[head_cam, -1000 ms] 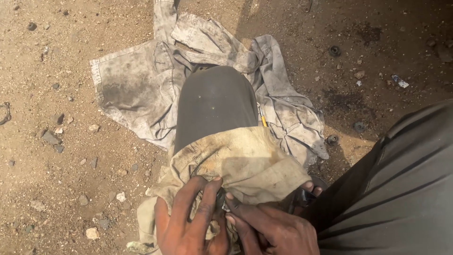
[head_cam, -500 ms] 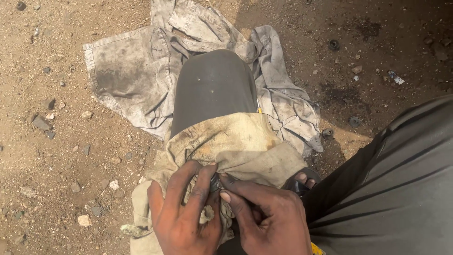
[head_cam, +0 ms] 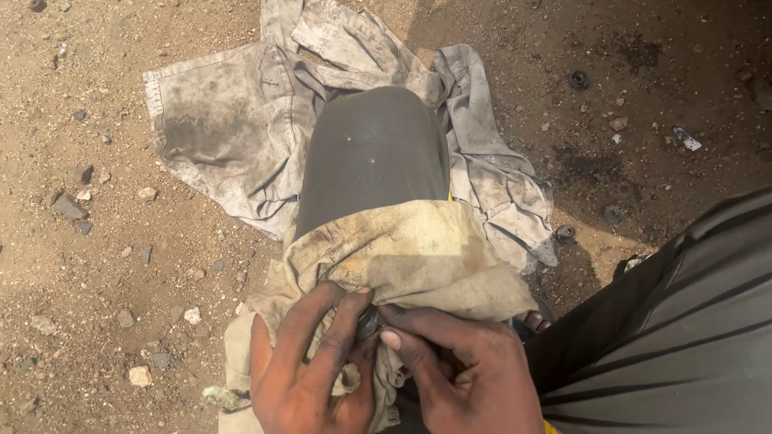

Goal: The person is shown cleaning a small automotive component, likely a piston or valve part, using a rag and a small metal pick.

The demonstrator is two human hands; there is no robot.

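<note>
— Hands?

— Left hand (head_cam: 310,371) and right hand (head_cam: 462,374) pressed together at the bottom edge of view, fingertips meeting on a small dark object (head_cam: 368,321). Left fingers spread flat over a yellowish stained cloth (head_cam: 410,257); right thumb and forefinger pinched against the dark object. Kind of object: cannot tell, mostly hidden between the fingers.

— Position of the cloth?

— Draped over the thigh, just below the knee (head_cam: 374,153) in dark grey trousers. Upper hem lying across the leg, lower folds hanging down left of the left hand and running out of frame at the bottom.

— Beneath the leg?

— Grimy pale shirt (head_cam: 217,137) spread on sandy ground (head_cam: 96,265), its left edge flat, its right side bunched in creases beside the knee. Touching the trouser leg on both sides.

— Open room?

— Left: bare dirt with scattered stones (head_cam: 68,207), well apart from the hands. Upper right: shaded dirt with a few small dark round bits (head_cam: 577,79) and oily stains. Lower right: closed off by the dark striped garment (head_cam: 683,321), close against the right wrist.
</note>
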